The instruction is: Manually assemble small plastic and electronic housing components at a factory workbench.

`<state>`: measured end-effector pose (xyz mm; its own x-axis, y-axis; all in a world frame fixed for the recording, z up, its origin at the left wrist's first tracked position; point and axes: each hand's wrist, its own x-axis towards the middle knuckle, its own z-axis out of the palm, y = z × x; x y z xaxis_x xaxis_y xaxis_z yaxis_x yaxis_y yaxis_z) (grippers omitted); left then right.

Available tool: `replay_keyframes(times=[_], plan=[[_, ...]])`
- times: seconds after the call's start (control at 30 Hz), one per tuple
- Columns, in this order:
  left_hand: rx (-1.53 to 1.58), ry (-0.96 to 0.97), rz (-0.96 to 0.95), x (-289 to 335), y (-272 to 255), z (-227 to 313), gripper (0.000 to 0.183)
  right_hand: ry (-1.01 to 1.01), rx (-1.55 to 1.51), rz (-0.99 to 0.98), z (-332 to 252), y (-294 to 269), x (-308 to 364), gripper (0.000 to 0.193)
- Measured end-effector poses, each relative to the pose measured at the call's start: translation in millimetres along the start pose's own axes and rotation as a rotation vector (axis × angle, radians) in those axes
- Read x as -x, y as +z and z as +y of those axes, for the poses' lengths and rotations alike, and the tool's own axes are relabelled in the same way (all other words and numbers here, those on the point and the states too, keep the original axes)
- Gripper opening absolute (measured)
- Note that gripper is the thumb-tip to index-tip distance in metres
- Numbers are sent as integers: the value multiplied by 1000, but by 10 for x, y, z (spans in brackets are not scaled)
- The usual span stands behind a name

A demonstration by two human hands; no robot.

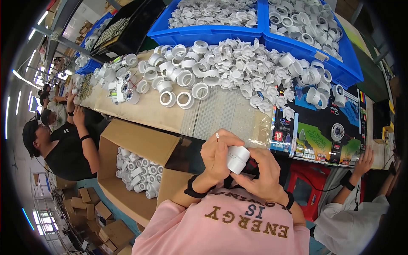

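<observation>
In front of my chest I hold a white cylindrical plastic housing (237,159) between both hands. My left hand (216,154) is closed round its left side, and a small white tip with a bit of red (217,136) shows by the fingers; what it belongs to is hidden. My right hand (264,171) pinches the housing from the right and below with thumb and fingers. Beyond my hands, on the bench (161,114), lie loose white rings (185,100) and a heap of white finned plastic pieces (238,63).
Two blue bins (250,35) of white parts stand at the bench's far side. At my left, an open cardboard box (140,131) holds finished-looking white cylinders (142,172). Co-workers sit left (63,144) and right (352,221). A red stool (307,187) stands under the bench.
</observation>
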<state>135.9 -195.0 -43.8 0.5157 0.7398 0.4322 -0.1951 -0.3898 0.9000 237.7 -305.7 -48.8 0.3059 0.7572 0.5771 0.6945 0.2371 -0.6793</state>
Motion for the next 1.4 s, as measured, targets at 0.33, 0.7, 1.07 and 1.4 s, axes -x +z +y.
replay_keyframes(times=[0.33,0.7,1.07,1.4], plan=[[261,-453,-31,-10,-67,-129,42,-21,70,38,30,79,-153,51],[-329,-412,401,-82,-1440,-633,36,287,40,-77,291,-96,41,42],[-1296,-299,541,-773,-2656,-1165,66,406,0,-25,345,-293,238,27],[-727,-137,94,-220,-937,-624,39,583,463,364,1018,-1286,497,26]])
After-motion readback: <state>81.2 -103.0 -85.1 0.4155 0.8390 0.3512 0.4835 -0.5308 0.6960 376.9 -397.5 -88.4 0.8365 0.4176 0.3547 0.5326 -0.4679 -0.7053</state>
